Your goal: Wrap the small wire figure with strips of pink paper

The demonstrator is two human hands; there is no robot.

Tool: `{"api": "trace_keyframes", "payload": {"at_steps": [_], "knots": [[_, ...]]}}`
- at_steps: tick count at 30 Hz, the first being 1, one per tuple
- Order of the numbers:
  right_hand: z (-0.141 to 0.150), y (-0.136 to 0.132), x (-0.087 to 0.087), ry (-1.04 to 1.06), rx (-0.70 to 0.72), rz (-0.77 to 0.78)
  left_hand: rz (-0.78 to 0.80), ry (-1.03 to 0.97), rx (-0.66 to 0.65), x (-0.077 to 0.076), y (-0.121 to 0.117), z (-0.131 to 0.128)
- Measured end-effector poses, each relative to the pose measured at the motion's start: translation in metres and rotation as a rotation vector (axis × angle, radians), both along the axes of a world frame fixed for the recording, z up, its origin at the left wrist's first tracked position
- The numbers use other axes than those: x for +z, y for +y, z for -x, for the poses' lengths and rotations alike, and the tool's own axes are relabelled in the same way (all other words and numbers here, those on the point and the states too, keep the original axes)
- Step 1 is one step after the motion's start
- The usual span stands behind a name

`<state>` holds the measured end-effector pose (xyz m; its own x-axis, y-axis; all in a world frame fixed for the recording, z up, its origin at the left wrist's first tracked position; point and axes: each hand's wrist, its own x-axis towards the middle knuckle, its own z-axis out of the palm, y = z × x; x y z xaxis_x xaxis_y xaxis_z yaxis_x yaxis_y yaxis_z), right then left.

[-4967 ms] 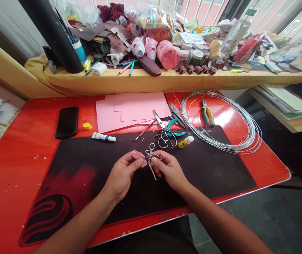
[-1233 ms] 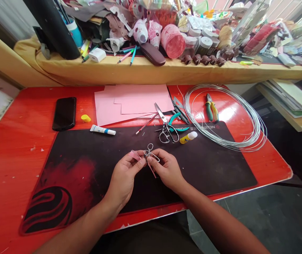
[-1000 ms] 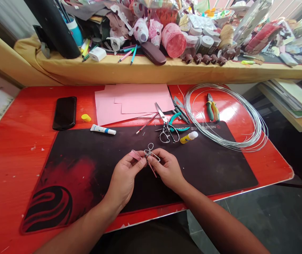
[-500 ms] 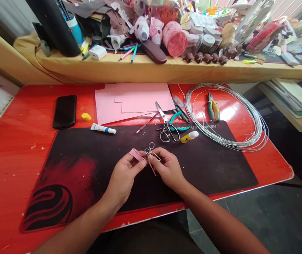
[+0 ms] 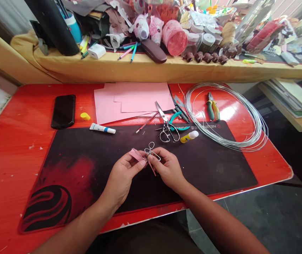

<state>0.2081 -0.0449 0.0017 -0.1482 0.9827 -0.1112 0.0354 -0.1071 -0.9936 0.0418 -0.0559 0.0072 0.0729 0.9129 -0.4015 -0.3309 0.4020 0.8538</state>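
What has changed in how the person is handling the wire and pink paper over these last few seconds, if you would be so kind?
At the left hand, more of the pink paper strip now shows, reaching toward the wire loops. The pink tail below the right hand looks shorter. Neither hand let go. The scissors, wire coil and pliers stayed put.

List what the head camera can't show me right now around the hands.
Head view:
Where the pink strip meets the twisted wire loop: hidden by the right hand's fingers.
Labels on the white tube and the yellow-and-white bottle: too small to read.
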Motion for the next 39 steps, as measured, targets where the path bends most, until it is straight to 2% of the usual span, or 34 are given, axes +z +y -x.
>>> {"api": "trace_keyframes", "payload": {"at_steps": [8, 14, 25, 34, 39], "knots": [[-0.0005, 0.0009, 0.0010, -0.048, 0.001, -0.005, -0.021, -0.014, 0.000, 0.0095, 0.0037, 0.0008], [-0.0001, 0.0000, 0.0003, -0.025, 0.000, -0.022, -0.056, 0.010, 0.010, 0.0065, 0.0053, 0.0005], [-0.0003, 0.0010, 0.0015, 0.008, 0.018, 0.028, -0.017, -0.048, 0.032, 0.0041, 0.0076, 0.0001], [-0.0043, 0.0038, 0.0031, 0.152, 0.119, 0.094, -0.004, -0.118, 0.067, 0.0063, 0.0097, -0.0003], [-0.0052, 0.0048, 0.0001, 0.165, 0.134, 0.112, 0.014, -0.161, 0.071, 0.0048, 0.0097, -0.0001]]}}
